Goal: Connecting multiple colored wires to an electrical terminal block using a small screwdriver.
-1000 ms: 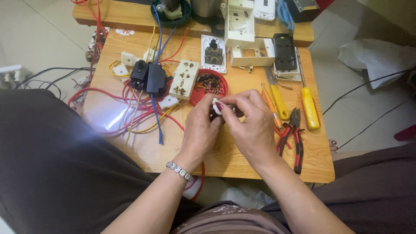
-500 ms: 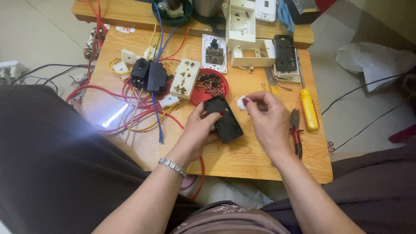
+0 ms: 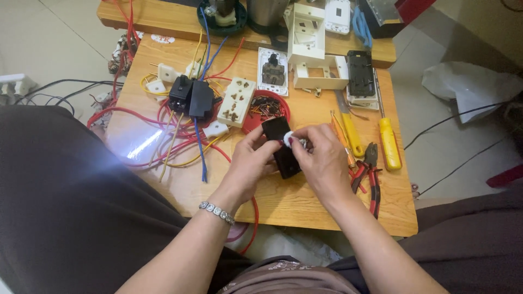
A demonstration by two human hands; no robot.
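Observation:
My left hand (image 3: 248, 163) grips a black rectangular socket body (image 3: 280, 146) over the middle of a small wooden table (image 3: 305, 201). My right hand (image 3: 321, 158) pinches a small white part (image 3: 288, 139) and presses it against the upper right side of that black piece. Both hands meet just below a red dish of screws (image 3: 267, 106). A metal bracelet (image 3: 217, 212) sits on my left wrist.
Red, yellow and blue wires (image 3: 174, 136) with black and cream sockets lie at the left. Yellow-handled screwdrivers (image 3: 389, 141) and red pliers (image 3: 370, 174) lie right of my hands. White socket frames (image 3: 318, 73) and a black socket (image 3: 359, 73) sit at the back.
My right hand has moved back left to the black socket body with the white part. The black piece now stands more upright in my left hand.

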